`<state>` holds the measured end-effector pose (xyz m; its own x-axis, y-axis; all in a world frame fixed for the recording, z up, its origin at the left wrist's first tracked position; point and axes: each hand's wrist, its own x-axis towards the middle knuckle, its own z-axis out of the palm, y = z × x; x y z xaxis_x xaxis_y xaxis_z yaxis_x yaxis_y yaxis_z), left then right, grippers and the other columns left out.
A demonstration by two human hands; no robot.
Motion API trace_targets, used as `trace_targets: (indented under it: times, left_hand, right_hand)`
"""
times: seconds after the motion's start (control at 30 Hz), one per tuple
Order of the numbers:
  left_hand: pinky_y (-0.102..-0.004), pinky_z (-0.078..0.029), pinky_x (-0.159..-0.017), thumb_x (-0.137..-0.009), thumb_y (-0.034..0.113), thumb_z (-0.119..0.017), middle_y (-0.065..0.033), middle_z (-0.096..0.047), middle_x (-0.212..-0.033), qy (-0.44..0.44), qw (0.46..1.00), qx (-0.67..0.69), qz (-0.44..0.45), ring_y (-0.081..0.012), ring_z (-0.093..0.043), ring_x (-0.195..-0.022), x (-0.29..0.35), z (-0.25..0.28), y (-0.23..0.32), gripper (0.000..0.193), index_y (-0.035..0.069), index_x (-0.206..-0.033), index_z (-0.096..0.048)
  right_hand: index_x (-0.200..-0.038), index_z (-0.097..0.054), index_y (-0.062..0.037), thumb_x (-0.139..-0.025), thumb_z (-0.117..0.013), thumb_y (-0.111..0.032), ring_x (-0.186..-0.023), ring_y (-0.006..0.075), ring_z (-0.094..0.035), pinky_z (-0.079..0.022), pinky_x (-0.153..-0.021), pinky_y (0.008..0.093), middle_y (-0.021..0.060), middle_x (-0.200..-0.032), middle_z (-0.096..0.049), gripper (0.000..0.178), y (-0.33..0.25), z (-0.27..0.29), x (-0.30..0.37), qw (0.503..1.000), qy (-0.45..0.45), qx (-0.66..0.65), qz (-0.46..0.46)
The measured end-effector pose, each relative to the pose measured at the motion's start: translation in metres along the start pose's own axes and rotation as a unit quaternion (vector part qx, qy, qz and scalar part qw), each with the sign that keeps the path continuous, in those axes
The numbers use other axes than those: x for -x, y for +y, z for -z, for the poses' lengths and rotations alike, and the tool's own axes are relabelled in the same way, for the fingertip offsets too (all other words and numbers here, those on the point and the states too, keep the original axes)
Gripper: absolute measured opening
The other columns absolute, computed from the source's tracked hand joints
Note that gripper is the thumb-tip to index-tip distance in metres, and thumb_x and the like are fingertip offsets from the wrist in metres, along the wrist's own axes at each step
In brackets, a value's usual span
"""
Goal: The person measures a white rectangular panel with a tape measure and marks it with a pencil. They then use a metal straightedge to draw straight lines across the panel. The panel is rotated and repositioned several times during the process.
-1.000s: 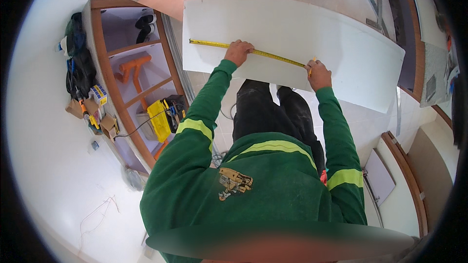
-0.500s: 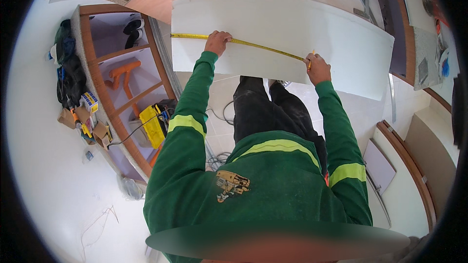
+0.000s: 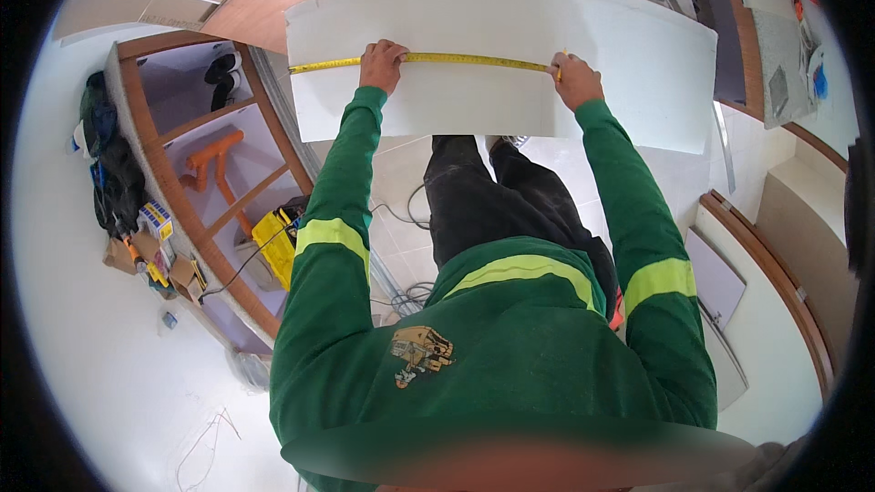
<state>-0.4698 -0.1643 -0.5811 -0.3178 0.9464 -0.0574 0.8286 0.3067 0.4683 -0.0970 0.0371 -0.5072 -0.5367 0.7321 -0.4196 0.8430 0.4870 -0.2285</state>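
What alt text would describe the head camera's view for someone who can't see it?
A person's bare left hand lies on a thin yellow tape measure running along a long white panel; the right hand, gripping a slim yellow stick, is at the tape's visible right end. A brown-framed, open-fronted cabinet at left holds an orange pipe.

On my feed, the board now sits farther left and runs straighter across. The left end of the tape, earlier just inside the board's left edge, now reaches it. I see the left hand farther from the right hand, with more tape between.
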Motion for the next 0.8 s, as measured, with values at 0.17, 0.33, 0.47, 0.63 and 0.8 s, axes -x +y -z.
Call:
trace_targets:
  times: [0.17,0.33,0.47,0.63,0.8]
  left_hand:
    - [-0.0505,-0.047,-0.099,-0.09,0.012,-0.07,-0.0117,-0.062,-0.122,0.096,0.995,0.001,-0.03,-0.034,-0.056,-0.114,-0.003,-0.028,0.068,0.034,0.015,-0.123,-0.071]
    - [-0.0523,-0.043,-0.107,-0.09,0.015,-0.072,-0.0171,-0.06,-0.131,0.004,0.994,0.104,-0.046,-0.0387,-0.052,-0.127,0.001,-0.082,0.182,0.048,0.007,-0.136,-0.061]
    - [-0.0534,-0.036,-0.118,-0.089,0.023,-0.076,-0.0217,-0.051,-0.146,-0.019,0.989,0.129,-0.067,-0.0425,-0.045,-0.138,-0.004,-0.11,0.268,0.069,0.001,-0.148,-0.048]
    - [-0.0563,-0.029,-0.122,-0.09,0.031,-0.077,-0.025,-0.039,-0.155,-0.038,0.995,0.087,-0.041,-0.0464,-0.035,-0.147,-0.02,-0.137,0.31,0.082,0.0,-0.156,-0.037]
    - [-0.0612,-0.021,-0.125,-0.095,0.046,-0.069,-0.0263,-0.03,-0.163,-0.067,0.997,0.023,-0.023,-0.049,-0.025,-0.153,-0.021,-0.158,0.316,0.086,0.005,-0.161,-0.033]
  right_hand:
    - [-0.112,-0.064,-0.0153,-0.104,-0.06,-0.035,-0.103,0.0338,-0.07,-0.051,-0.086,0.0606,0.0086,-0.11,-0.07,0.021,0.031,0.002,-0.028,0.999,-0.006,0.026,-0.038]
    - [-0.109,-0.061,-0.0142,-0.103,-0.062,-0.04,-0.104,0.0333,-0.07,-0.049,-0.084,0.0622,0.0084,-0.11,-0.07,0.027,0.082,0.011,-0.036,0.997,0.009,0.019,-0.079]
    - [-0.109,-0.061,-0.0148,-0.103,-0.061,-0.04,-0.104,0.0319,-0.069,-0.049,-0.081,0.0613,0.0073,-0.109,-0.07,0.026,0.098,0.004,-0.032,0.995,0.067,0.019,-0.065]
    - [-0.107,-0.063,-0.0155,-0.104,-0.059,-0.038,-0.108,0.0292,-0.066,-0.049,-0.081,0.061,0.0058,-0.109,-0.068,0.023,0.095,-0.011,-0.022,0.991,0.104,0.013,-0.088]
    - [-0.113,-0.065,-0.0163,-0.101,-0.063,-0.037,-0.12,0.0289,-0.06,-0.049,-0.088,0.0617,0.0058,-0.119,-0.067,0.024,0.09,-0.015,-0.016,0.989,0.102,-0.002,-0.104]
